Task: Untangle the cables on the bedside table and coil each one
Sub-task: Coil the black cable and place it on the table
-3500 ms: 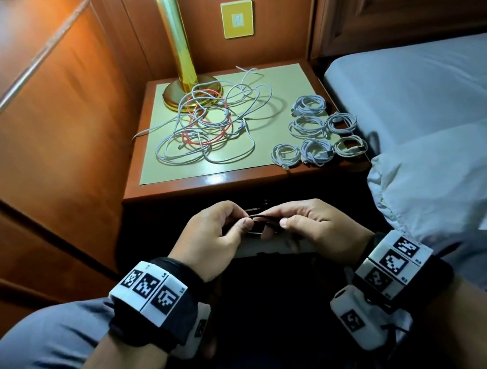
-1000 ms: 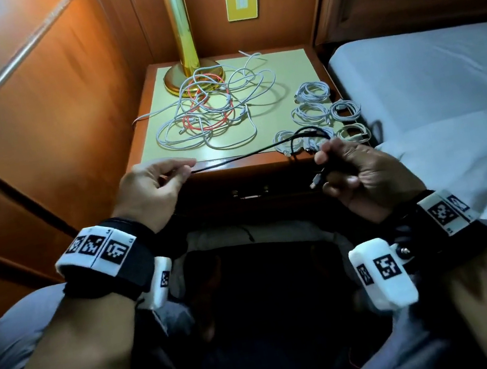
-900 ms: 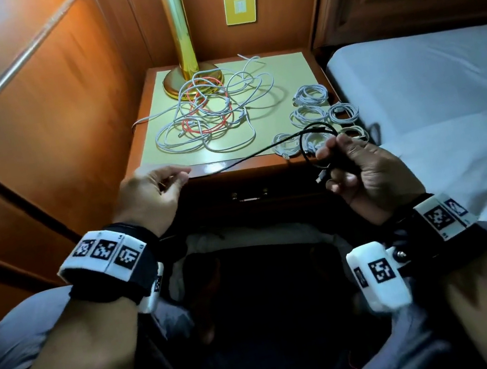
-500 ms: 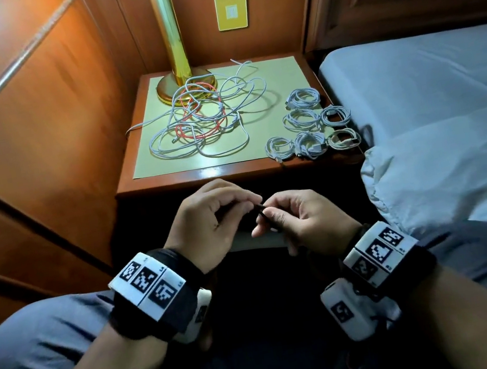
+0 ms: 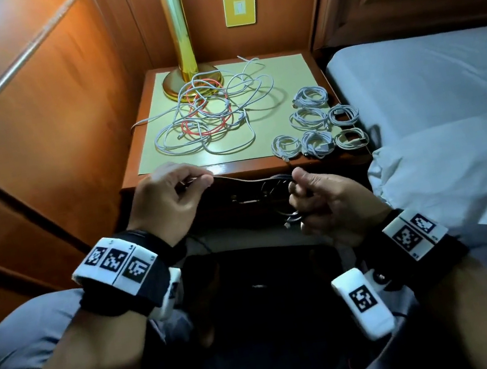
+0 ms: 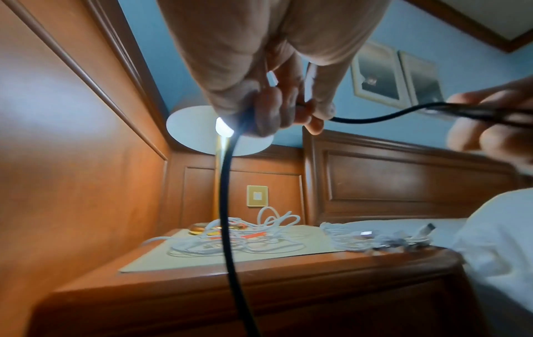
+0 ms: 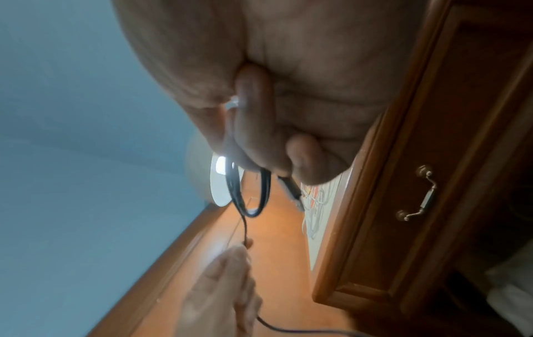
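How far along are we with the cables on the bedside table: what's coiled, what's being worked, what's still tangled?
Done: six white coils sit at the table's right edge. In hand: a black cable, with loops gathered in the right hand and the free length pinched by the left hand; it is only partly coiled. Left: the tangle of white and red cables by the lamp base, untouched.

Around the tall brass lamp (image 5: 183,42) at the back left of the wooden bedside table (image 5: 169,179), a loose tangle of white and red cables (image 5: 207,116) fills the middle. To the lamp's right, bare cream mat (image 5: 288,75) gives room, down to six small white cable coils (image 5: 316,126) (closely grouped). The mat's front strip, nearest the viewer, lies free.
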A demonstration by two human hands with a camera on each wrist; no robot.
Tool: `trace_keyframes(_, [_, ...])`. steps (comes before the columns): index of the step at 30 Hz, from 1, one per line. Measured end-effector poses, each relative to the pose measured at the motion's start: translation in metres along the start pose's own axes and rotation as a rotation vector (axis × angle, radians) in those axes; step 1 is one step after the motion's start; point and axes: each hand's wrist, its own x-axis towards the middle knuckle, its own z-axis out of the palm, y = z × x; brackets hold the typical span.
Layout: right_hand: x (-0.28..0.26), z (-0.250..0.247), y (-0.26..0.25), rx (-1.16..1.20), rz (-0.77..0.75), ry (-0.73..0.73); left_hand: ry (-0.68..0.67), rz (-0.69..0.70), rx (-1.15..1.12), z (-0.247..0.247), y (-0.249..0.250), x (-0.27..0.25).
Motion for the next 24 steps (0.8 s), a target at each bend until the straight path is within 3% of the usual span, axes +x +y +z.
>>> trace_keyframes(4, [-0.002,-0.012,-0.012,0.181,-0.073,0.101,-0.026,-0.155,0.071,-0.009,-0.012,0.002])
trace_keyframes(8, [-0.002,-0.01,-0.012,0.193,-0.182,0.149,-0.067,-0.022,0.127,0.007,-0.01,-0.006])
trace_keyframes(10, [-0.002,-0.007,-0.006,-0.005,-0.324,0.167,-0.156,0.102,0.09,0.021,-0.003,-0.015])
trace_keyframes(12, [-0.002,-0.004,0.003,-0.36,-0.458,0.183,-0.249,0.197,-0.001,0.032,0.011,-0.022])
trace_keyframes(14, [-0.001,0.0,0.012,-0.564,-0.482,0.184,-0.289,0.272,-0.092,0.039,0.023,-0.026])
trace_keyframes(19, [0.006,0.002,0.021,-0.683,-0.475,0.198,-0.207,0.3,-0.179,0.042,0.03,-0.024])
trace_keyframes(24, [0.006,-0.002,0.015,-0.67,-0.443,0.294,-0.279,0.155,-0.017,0.029,0.01,-0.019])
